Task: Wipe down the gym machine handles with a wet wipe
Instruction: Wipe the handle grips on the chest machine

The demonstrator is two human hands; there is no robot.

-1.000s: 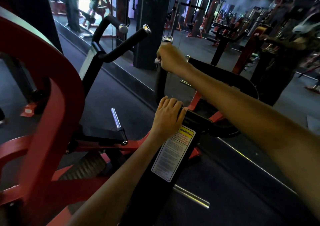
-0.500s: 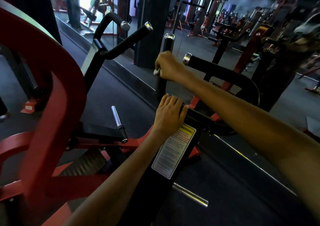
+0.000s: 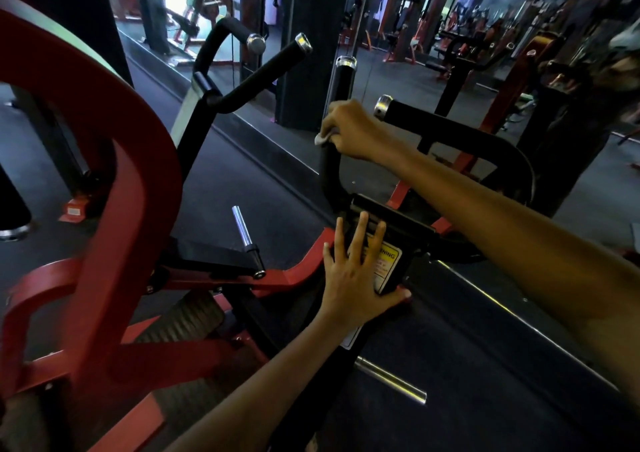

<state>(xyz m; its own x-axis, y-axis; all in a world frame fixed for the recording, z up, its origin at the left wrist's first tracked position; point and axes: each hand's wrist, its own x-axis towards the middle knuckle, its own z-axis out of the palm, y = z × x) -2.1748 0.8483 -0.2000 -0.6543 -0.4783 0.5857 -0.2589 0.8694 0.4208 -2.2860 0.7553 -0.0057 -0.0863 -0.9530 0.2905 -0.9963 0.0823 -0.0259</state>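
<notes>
Wet wipe (image 3: 321,138) on upright handle (image 3: 341,84), dim mirrored gym, dark floor (image 3: 277,192)

Matt black handle (image 3: 341,84), chrome cap (image 3: 346,60)

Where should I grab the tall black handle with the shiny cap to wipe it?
Wrap your fingers around the round black grip of the upright handle, somewhere along the part below its chrome cap, coming in from the side. It stands nearly vertical, so a sideways wrap probably fits best. The right hand holds it that way lower down, with the white wipe peeking out.
</notes>
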